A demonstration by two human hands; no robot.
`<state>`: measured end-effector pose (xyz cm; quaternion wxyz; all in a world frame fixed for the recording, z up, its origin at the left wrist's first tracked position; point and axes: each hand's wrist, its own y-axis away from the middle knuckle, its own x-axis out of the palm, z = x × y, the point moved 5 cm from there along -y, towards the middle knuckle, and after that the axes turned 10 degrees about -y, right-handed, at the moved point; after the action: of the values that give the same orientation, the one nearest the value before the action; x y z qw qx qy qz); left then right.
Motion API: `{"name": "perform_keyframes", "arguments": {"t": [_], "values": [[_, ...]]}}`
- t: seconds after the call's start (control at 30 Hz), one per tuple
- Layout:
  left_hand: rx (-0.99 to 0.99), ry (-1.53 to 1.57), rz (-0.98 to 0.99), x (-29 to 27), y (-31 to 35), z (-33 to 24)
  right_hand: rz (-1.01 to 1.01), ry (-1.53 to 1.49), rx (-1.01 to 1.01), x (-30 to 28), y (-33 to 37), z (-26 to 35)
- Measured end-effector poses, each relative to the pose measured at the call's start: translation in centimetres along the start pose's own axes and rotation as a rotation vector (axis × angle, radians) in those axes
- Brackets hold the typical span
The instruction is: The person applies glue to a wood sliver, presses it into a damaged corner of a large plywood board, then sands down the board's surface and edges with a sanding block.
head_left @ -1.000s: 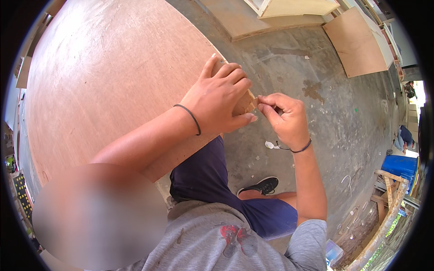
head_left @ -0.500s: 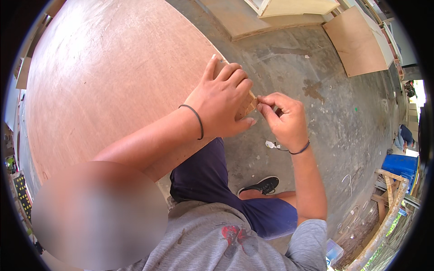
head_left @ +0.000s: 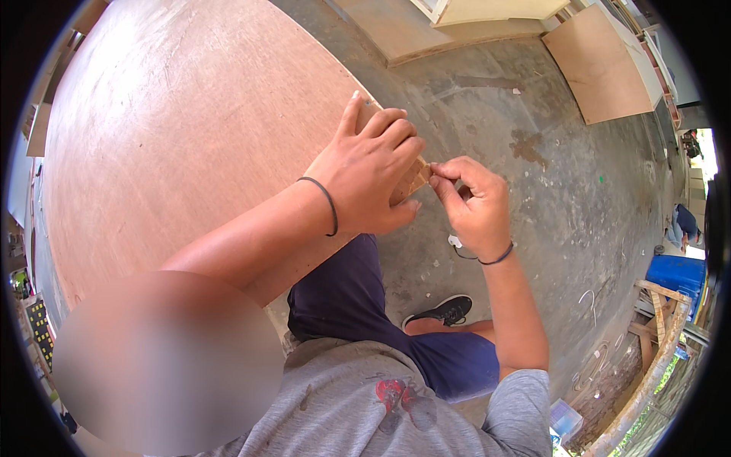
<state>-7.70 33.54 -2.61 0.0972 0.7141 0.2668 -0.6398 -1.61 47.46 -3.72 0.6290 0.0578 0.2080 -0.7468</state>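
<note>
A large reddish-brown wooden panel (head_left: 205, 129) fills the left side, its corner reaching toward my right hand. My left hand (head_left: 369, 164) is clasped over that corner, fingers curled across the far edge and thumb out along the near side. Under its palm shows a bit of paler wood (head_left: 415, 180), partly hidden by the hand. Right at the corner's tip, my right hand (head_left: 476, 198) pinches thumb and forefinger together against the edge. Whatever sits in that pinch is too small to make out.
Stained concrete floor (head_left: 563, 198) lies beyond the panel. A box-like plywood piece (head_left: 601, 65) stands at the far right. A blue drum (head_left: 676, 278) and a wooden frame (head_left: 659, 335) are at the right, with a person (head_left: 681, 225) bending farther back. My shoe (head_left: 442, 312) is below.
Both hands appear very slightly farther left, still at the panel's corner in the same grip. The person in the background at the right has shifted a little.
</note>
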Motion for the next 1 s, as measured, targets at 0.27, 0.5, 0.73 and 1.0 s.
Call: {"name": "perform_keyframes", "arguments": {"t": [0.27, 0.5, 0.73, 1.0], "values": [[-0.008, -0.006, 0.020, 0.0, -0.2, -0.1, 0.003, 0.004, 0.010, 0.1, 0.1, 0.1], [0.010, 0.086, 0.000, -0.5, -0.1, 0.2, -0.010, 0.030, -0.025, 0.1, 0.0, 0.6], [-0.021, 0.161, -0.096, 0.2, -0.3, 1.0, 0.029, -0.052, 0.045, 0.2, -0.1, 0.6], [-0.076, 0.151, -0.096, 0.2, -0.6, 0.7, 0.007, -0.112, 0.059, 0.2, 0.3, -0.8]]}}
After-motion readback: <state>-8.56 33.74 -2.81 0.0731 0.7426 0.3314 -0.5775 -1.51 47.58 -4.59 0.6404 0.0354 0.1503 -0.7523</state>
